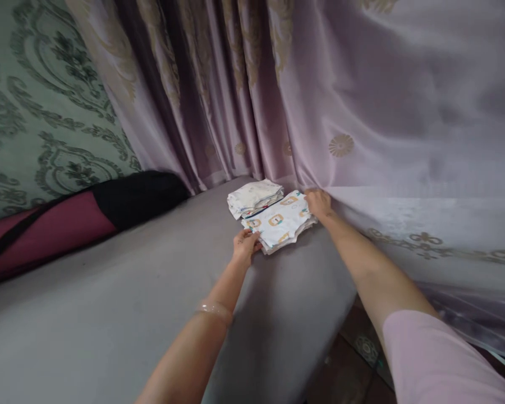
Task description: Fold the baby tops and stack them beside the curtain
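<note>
A stack of small white garments (pixel 279 222), the top one printed with orange animal faces, lies flat on the grey mattress (pixel 160 280). My left hand (pixel 246 246) grips its near left corner, thumb on top and fingers at the edge. At the far right end, my right hand (pixel 318 203) is closed on the stack's edge, its fingertips partly hidden. Just behind, and close against it, sits a second pile of folded white clothes (pixel 255 196) with coloured bits showing between the layers. The exact kind of garment cannot be made out.
A long maroon and black bag (pixel 79 216) lies along the patterned green wall (pixel 59 95) at left. Shiny mauve curtains (pixel 244 84) hang behind the clothes and down the right side. The mattress edge drops to a dark patterned floor (pixel 353 359) at lower right.
</note>
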A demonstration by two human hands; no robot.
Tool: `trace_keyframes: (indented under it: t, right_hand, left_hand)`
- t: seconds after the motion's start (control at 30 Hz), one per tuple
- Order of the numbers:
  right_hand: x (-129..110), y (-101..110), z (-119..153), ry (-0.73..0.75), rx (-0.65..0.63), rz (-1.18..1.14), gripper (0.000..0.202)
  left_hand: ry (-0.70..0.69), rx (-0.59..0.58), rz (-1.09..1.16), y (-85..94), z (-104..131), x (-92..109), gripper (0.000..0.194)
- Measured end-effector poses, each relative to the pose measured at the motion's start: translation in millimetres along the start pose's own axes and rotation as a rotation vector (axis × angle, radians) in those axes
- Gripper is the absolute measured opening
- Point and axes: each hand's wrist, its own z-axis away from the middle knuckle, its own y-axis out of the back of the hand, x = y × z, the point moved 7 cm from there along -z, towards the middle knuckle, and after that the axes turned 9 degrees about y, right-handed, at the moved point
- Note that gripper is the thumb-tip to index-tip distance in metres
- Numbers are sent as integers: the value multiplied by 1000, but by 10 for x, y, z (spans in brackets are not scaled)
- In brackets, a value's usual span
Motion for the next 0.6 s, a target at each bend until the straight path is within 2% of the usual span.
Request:
trace_keyframes:
  t: [0.2,0.33,0.43,0.53,0.6]
  right_hand:
    - [-15,4,-15,-59,-79,-14,32]
    - [-372,86,52,27,-51,-51,39]
    - [-679,41,147,73,-83,-176,49]
    - [-791,-92,197,22,-160,-263,58]
    - [-769,-173,177,-6,-152,-296,62]
  left_hand:
    - [-18,-47,-36,33,73,37,26]
    - [-38,-46,-106,118,164,78,25]
    - [-44,-34,-168,205,221,88,25]
    - [-54,-35,-214,315,275,96,24]
    - [-72,-56,-238,406,310,108,24]
